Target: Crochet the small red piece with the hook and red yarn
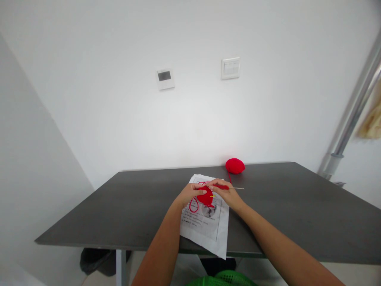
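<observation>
My left hand pinches a small red crochet piece at its upper left edge. A yellow stitch marker sticks out on the piece's right side. In my right hand lies a crochet hook with a red handle; its thin metal end points right, away from the piece. The right fingertips meet the top of the piece, close to the left fingers. Loose red yarn loops below my left hand. Beneath both hands is a printed sheet of paper.
A red yarn ball rests at the back of the dark table, by the wall, its strand running toward my right hand. The paper overhangs the table's front edge. A black bin stands below at the left.
</observation>
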Action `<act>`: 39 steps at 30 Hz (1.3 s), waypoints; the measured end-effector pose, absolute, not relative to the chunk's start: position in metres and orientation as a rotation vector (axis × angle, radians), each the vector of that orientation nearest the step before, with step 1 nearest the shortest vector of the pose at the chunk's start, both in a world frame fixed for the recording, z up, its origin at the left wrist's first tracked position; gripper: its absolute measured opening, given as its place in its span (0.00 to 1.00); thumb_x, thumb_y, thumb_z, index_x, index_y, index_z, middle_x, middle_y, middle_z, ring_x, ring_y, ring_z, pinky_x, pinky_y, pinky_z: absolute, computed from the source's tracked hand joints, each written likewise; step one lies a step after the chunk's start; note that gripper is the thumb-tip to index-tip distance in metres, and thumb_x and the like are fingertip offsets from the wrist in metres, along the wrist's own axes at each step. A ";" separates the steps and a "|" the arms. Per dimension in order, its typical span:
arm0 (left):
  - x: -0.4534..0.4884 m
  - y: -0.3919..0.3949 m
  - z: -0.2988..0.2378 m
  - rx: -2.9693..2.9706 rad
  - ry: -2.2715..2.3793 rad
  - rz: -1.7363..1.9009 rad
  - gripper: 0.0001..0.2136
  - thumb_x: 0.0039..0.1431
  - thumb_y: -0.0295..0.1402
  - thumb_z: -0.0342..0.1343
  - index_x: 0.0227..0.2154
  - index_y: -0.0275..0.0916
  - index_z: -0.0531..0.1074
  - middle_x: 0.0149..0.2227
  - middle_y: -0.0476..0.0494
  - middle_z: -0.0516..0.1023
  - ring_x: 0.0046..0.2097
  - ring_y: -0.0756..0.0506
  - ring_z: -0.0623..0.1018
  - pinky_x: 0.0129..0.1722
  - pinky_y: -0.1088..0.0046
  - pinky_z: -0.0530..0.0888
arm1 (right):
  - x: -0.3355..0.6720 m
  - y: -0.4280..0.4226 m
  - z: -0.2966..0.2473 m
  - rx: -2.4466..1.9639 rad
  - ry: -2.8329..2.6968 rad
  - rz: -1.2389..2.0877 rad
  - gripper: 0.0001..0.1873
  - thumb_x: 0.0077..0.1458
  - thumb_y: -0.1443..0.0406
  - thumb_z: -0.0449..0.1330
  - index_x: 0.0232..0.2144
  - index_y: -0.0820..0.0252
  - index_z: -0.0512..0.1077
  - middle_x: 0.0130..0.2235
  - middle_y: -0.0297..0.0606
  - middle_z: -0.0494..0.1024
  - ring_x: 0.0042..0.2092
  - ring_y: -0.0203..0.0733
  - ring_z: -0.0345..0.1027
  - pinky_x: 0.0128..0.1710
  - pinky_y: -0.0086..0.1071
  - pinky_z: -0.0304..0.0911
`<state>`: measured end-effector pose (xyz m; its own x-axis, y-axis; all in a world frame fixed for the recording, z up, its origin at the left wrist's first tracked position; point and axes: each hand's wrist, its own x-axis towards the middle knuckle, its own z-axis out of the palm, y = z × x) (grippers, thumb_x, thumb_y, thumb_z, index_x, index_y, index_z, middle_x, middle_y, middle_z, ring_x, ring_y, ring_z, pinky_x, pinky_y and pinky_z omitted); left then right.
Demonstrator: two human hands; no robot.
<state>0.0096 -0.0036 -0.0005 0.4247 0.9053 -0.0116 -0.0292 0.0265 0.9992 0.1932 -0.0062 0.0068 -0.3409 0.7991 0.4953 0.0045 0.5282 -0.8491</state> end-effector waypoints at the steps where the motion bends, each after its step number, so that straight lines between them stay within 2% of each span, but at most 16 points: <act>1: 0.009 -0.003 0.000 1.361 0.876 0.896 0.16 0.41 0.38 0.63 0.32 0.31 0.76 0.29 0.41 0.78 0.30 0.47 0.74 0.36 0.72 0.67 | 0.194 -0.005 0.007 -0.681 -1.711 0.973 0.09 0.50 0.59 0.59 0.29 0.59 0.74 0.31 0.37 0.76 0.37 0.43 0.68 0.40 0.36 0.63; 10: 0.012 -0.003 0.003 1.274 0.808 1.064 0.18 0.39 0.34 0.64 0.35 0.32 0.75 0.32 0.41 0.78 0.33 0.46 0.75 0.37 0.71 0.68 | 0.197 -0.003 0.006 -0.675 -1.631 1.062 0.11 0.50 0.57 0.59 0.29 0.60 0.73 0.30 0.37 0.75 0.35 0.41 0.68 0.38 0.34 0.62; 16: 0.019 -0.004 0.003 1.149 0.800 1.130 0.25 0.33 0.30 0.67 0.40 0.32 0.72 0.34 0.40 0.77 0.34 0.46 0.75 0.39 0.70 0.67 | 0.196 -0.001 0.003 -0.691 -1.630 1.006 0.10 0.48 0.58 0.61 0.28 0.58 0.74 0.31 0.37 0.76 0.36 0.42 0.68 0.39 0.35 0.62; 20: 0.020 -0.003 0.002 1.105 0.803 1.130 0.29 0.31 0.28 0.67 0.43 0.33 0.70 0.31 0.44 0.76 0.32 0.48 0.75 0.36 0.71 0.67 | 0.195 -0.001 0.002 -0.675 -1.646 1.016 0.10 0.47 0.58 0.62 0.28 0.59 0.74 0.31 0.37 0.77 0.36 0.42 0.69 0.39 0.35 0.62; 24: 0.019 -0.003 0.001 1.144 0.813 1.137 0.29 0.32 0.28 0.66 0.44 0.33 0.69 0.26 0.49 0.74 0.29 0.50 0.73 0.33 0.74 0.67 | 0.195 0.000 0.001 -0.678 -1.653 1.019 0.09 0.47 0.58 0.61 0.28 0.59 0.74 0.31 0.36 0.76 0.35 0.42 0.68 0.39 0.35 0.62; 39: 0.013 0.003 -0.003 1.319 0.895 1.167 0.24 0.36 0.28 0.64 0.42 0.34 0.71 0.27 0.50 0.71 0.30 0.51 0.71 0.33 0.74 0.66 | 0.207 0.000 0.010 -0.617 -1.733 1.117 0.11 0.51 0.58 0.58 0.29 0.61 0.72 0.32 0.37 0.75 0.37 0.42 0.67 0.40 0.34 0.61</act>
<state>0.0134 0.0025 -0.0025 0.2273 0.9647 0.1332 -0.1211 -0.1077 0.9868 0.2067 0.0004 0.0100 -0.4221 0.7913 0.4423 -0.0758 0.4554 -0.8871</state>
